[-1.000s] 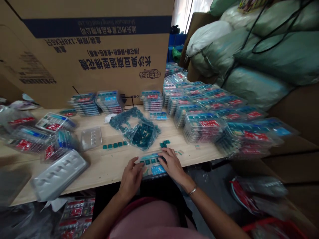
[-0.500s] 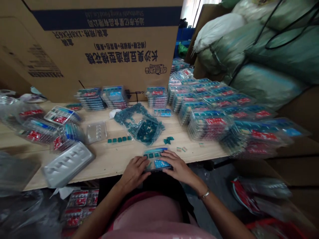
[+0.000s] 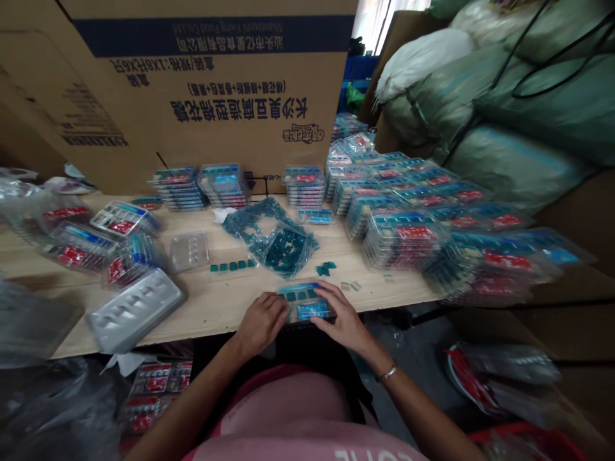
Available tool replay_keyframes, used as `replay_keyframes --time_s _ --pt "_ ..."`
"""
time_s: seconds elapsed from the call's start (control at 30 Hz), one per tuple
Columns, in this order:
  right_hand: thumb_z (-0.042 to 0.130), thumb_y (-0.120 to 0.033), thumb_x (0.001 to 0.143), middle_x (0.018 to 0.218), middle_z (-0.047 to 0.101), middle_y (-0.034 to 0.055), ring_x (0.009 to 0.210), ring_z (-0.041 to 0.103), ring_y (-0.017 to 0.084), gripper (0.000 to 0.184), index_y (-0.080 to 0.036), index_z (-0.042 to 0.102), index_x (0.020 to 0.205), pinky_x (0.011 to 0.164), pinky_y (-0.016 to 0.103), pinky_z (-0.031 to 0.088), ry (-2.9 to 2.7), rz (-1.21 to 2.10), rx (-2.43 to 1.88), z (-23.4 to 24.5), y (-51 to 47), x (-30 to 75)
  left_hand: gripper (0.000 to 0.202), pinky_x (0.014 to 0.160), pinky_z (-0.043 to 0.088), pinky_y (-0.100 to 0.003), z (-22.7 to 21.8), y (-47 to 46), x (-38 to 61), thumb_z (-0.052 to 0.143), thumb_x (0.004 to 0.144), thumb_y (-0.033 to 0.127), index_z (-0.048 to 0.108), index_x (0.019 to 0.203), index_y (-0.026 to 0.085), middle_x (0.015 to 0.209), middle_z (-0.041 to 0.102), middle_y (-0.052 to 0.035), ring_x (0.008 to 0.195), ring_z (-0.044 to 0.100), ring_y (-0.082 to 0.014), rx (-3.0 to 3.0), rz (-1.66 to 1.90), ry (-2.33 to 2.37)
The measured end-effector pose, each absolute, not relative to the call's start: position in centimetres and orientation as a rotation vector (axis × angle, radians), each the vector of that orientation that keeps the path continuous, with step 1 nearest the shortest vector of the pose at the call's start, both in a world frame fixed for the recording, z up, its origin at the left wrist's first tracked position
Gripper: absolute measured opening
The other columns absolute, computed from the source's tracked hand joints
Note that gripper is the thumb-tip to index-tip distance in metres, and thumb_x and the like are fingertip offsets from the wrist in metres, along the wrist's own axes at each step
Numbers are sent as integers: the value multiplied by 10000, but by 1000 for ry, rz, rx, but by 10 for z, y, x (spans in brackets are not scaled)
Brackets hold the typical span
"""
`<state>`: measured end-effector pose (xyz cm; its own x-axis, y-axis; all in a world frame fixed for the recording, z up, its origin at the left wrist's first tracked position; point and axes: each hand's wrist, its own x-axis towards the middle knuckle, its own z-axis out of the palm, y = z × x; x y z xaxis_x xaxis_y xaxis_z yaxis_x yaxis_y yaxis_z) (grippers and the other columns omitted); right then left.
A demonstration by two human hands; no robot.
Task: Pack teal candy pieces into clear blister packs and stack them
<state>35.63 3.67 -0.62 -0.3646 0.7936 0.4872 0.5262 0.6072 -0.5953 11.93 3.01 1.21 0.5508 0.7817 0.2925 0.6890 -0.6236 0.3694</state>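
Left hand [image 3: 262,323] and right hand [image 3: 343,318] drawn closer together than a moment before, both now on a clear plastic tray [image 3: 305,302] at the near edge of the table [image 3: 216,314]. Left fingers [image 3: 278,307] curled against the tray's left end; right fingers [image 3: 327,296] spread across its top, the tray held between them. Teal square pieces [image 3: 233,265] lie in a row beyond, a loose cluster of teal pieces [image 3: 325,269] just ahead of the tray, a plastic bag of teal pieces [image 3: 273,246] farther on
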Motion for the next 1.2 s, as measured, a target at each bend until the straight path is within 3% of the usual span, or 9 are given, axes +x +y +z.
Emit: replay_keyframes --time_s 0.07,0.2,0.4,0.57,0.8,0.97,1.13,1.2 --pt "605 -262 816 1222 566 127 1150 525 273 368 -222 578 1181 940 489 451 -2029 212 -1001 -10 25 353 239 861 476 -391 14 31 121 361 927 230 590 981 192 965 648 -71 956 544 -221 2570 624 1278" --pt "504 -121 863 920 674 64 857 613 192 253 -234 645 1040 780 376 500 -2193 50 -819 -12 6 334 259 806 483 -363 20 35 123 355 939 256 605 935 188 879 656 -69 902 550 -217 2506 593 1332" --pt "477 -168 894 1134 641 125 969 570 244 289 -144 594 1157 822 403 480 -2342 24 -970 -12 12 300 269 751 477 -326 28 43 119 378 939 275 627 882 190 828 677 -57 866 561 -211 2411 523 1346" --pt "487 -184 902 1044 646 88 929 561 219 244 -189 602 1117 800 382 458 -2313 208 -990 -20 16 299 255 786 484 -347 24 43 116 398 928 270 635 937 177 889 696 -70 906 564 -224 2415 544 1325" --pt "493 -189 901 1019 641 93 927 571 215 247 -189 610 1119 805 378 463 -2285 188 -990 -25 11 301 213 857 493 -359 21 42 107 482 892 272 622 1032 194 998 687 -69 1004 570 -217 2405 607 1197" --pt "468 -134 891 933 669 66 836 597 182 291 -226 620 1121 754 350 484 -2213 111 -850 -23 0 330 358 919 485 -436 17 35 108 629 798 389 608 1105 205 1079 665 -94 1092 549 -264 2533 587 1151" --pt "541 -206 859 1241 575 135 1150 505 276 405 -185 525 1264 917 462 445 -2320 23 -1075 -13 11 358 375 946 477 -499 -13 23 110 603 825 334 583 1170 190 1223 585 -141 1195 489 -307 2741 673 1221" --pt "538 -169 852 1220 588 137 1123 520 275 395 -176 533 1247 915 460 450 -2419 13 -1092 -14 17 358 378 932 493 -493 -26 17 109 595 830 313 571 1184 183 1232 575 -148 1206 484 -314 2800 705 1221"
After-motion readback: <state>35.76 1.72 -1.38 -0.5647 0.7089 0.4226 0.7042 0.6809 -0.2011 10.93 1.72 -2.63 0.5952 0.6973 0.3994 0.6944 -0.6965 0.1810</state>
